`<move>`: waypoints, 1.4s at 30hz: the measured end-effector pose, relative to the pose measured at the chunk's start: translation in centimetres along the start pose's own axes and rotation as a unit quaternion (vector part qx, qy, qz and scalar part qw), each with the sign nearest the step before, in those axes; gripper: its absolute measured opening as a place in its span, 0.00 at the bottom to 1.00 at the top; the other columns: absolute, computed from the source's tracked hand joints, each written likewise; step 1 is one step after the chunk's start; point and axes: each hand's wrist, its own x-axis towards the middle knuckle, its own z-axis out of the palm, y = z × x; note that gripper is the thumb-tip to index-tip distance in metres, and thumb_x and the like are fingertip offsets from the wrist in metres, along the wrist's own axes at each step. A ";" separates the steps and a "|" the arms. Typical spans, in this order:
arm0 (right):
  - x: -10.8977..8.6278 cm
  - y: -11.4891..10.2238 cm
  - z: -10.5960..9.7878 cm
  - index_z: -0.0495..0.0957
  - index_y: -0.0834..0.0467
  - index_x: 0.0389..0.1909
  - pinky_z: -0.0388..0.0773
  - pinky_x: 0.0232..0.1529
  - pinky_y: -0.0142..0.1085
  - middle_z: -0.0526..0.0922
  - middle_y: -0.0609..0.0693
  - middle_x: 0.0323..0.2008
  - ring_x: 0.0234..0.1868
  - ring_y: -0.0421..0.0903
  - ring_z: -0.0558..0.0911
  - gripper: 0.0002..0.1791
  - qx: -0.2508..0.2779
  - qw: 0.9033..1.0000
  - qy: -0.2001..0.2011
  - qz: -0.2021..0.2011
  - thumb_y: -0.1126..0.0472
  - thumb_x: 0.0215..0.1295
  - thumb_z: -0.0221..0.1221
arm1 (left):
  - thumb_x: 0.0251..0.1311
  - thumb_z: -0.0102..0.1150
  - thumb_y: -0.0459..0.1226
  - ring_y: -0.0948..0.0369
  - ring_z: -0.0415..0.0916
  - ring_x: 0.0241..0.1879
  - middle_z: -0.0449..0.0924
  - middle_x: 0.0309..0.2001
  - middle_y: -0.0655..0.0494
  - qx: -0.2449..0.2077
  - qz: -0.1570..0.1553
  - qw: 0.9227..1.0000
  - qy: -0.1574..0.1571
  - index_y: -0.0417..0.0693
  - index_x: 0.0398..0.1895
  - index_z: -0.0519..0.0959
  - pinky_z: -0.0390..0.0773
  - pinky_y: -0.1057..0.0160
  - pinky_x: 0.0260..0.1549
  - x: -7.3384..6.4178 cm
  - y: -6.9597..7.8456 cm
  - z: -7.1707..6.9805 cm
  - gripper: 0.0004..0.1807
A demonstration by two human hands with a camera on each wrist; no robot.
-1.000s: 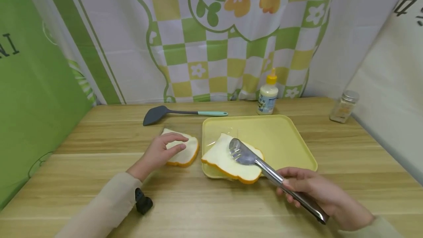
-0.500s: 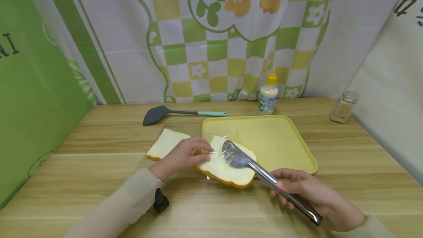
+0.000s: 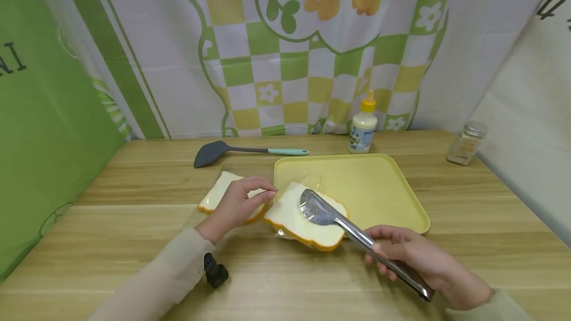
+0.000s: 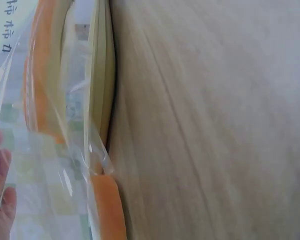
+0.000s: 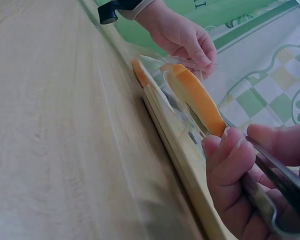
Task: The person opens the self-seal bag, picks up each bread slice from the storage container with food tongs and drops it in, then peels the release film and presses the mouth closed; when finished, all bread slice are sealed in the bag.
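My right hand [image 3: 412, 256] grips metal serving tongs [image 3: 363, 237]. Their slotted head clamps a white bread slice [image 3: 303, 219] with an orange-brown crust, above the front left corner of the yellow tray [image 3: 379, 182]. Clear plastic film [image 5: 182, 62] hangs about that slice, and my left hand [image 3: 234, 207] pinches it between thumb and fingers, as the right wrist view shows. Beneath this hand, left of the tray, lies a second bread slice [image 3: 218, 192], partly hidden by the hand. From the left wrist, the held slice [image 4: 42, 75] appears raised, edge-on behind the film.
A dark spatula with a mint handle [image 3: 250, 151] lies behind the slices. Behind the tray stands a yellow-capped squeeze bottle [image 3: 362, 125]. A lidded glass jar [image 3: 467, 143] is at the far right. A patterned curtain [image 3: 312, 68] closes off the table's back.
My left hand has reached right to the held slice, then drawn back slightly left with the film pinched. The tongs and their slice have shifted a little left.
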 end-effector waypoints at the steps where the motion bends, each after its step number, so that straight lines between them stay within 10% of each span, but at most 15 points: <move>1: 0.1 -0.2 0.1 0.63 0.66 0.55 0.76 0.27 0.27 0.80 0.53 0.37 0.29 0.38 0.78 0.15 -0.008 1.000 0.004 0.003 0.67 0.69 0.45 | 0.55 0.62 0.34 0.57 0.79 0.42 0.83 0.37 0.53 -0.003 0.003 1.000 0.001 0.41 0.33 0.84 0.76 0.57 0.46 0.0 0.1 0.0 0.05; 29: 6.3 -2.7 1.6 0.60 0.72 0.54 0.74 0.22 0.25 0.79 0.52 0.30 0.23 0.37 0.76 0.21 -0.064 0.995 0.058 0.054 0.66 0.65 0.51 | 0.55 0.61 0.33 0.59 0.79 0.44 0.84 0.37 0.52 -0.058 0.035 0.998 0.004 0.42 0.34 0.84 0.75 0.62 0.48 0.1 0.7 0.4 0.05; 42: 9.6 -3.1 3.2 0.62 0.72 0.54 0.73 0.20 0.26 0.79 0.54 0.29 0.21 0.39 0.75 0.20 -0.106 0.988 0.091 0.067 0.68 0.64 0.50 | 0.54 0.60 0.29 0.59 0.79 0.35 0.82 0.35 0.43 -0.115 0.034 0.993 0.007 0.35 0.33 0.82 0.80 0.65 0.34 0.2 1.0 1.4 0.05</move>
